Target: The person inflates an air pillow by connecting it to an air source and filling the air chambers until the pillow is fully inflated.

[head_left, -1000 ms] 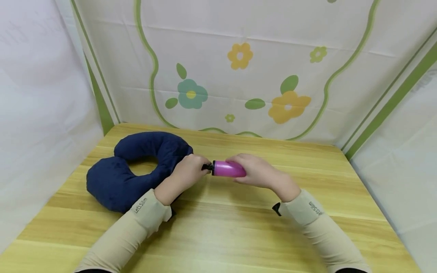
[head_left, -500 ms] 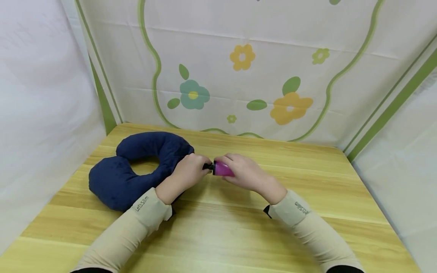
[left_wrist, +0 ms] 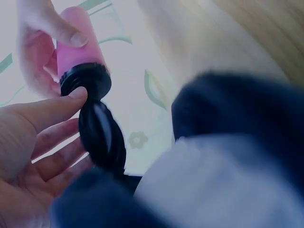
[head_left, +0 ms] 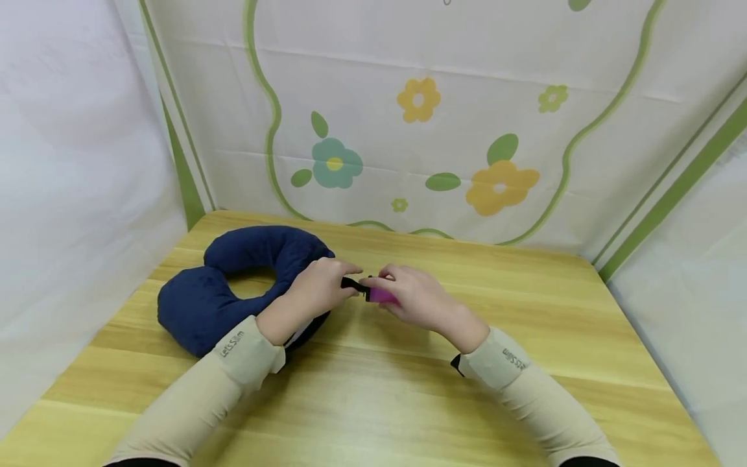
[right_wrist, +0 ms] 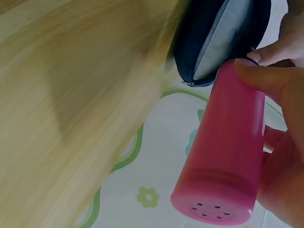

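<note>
A pink hand pump (right_wrist: 223, 128) with a black cap (left_wrist: 90, 78) is held in the air over the table, its perforated end showing in the right wrist view. My right hand (head_left: 417, 297) grips the pink barrel. A black, curved handle-like piece (left_wrist: 102, 135) extends from the cap toward the left. My left hand (head_left: 315, 288) is beside it, with the thumb touching the black neck and the fingers loosely spread behind. Under and behind the left hand lies a navy U-shaped neck pillow (head_left: 201, 301); a pale lining (left_wrist: 223, 180) shows through its unzipped opening.
The wooden table (head_left: 373, 402) extends around both forearms. A white cloth backdrop (head_left: 362, 65) printed with flowers stands behind it, and white cloth sides (head_left: 76, 194) rise at left and right.
My right hand has moved left along the pump, covering more of the barrel near the cap. My left hand has loosened from the black piece, its fingers spreading apart.
</note>
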`<state>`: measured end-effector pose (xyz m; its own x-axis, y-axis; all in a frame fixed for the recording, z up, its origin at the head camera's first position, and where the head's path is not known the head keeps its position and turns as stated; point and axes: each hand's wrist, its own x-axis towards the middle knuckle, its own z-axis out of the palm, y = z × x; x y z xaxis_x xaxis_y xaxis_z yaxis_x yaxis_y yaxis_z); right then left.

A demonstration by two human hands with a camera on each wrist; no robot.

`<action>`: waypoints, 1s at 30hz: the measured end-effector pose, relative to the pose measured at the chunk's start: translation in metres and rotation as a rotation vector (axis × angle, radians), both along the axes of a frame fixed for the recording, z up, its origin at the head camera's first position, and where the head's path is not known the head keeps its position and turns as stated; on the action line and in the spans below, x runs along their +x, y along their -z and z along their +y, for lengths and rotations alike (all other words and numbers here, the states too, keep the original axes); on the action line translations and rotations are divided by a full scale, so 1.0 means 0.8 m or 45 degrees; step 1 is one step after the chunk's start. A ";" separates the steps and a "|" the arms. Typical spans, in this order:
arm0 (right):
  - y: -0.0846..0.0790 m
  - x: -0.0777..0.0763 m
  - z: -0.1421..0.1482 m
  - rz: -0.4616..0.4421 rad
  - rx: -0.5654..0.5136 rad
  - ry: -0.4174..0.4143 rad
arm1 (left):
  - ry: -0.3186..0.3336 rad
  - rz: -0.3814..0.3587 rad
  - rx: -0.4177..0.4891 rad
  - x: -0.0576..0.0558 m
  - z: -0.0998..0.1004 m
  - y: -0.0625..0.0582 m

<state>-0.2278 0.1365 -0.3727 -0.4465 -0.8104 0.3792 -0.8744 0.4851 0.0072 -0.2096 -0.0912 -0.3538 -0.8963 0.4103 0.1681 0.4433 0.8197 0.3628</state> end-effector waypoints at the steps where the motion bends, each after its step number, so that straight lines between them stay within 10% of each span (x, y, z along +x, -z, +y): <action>1: 0.002 0.001 0.000 0.020 0.003 0.000 | 0.005 0.003 -0.002 0.001 -0.003 -0.001; 16: 0.005 0.008 -0.004 0.003 0.023 0.057 | -0.118 0.139 -0.220 0.018 -0.043 0.001; 30: 0.004 0.002 0.004 0.000 -0.007 0.071 | -0.061 0.243 0.043 0.006 -0.061 0.009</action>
<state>-0.2262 0.1399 -0.3763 -0.4911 -0.7820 0.3838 -0.8458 0.5335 0.0046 -0.2046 -0.1401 -0.3606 -0.8651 0.3592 0.3501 0.4675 0.8303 0.3033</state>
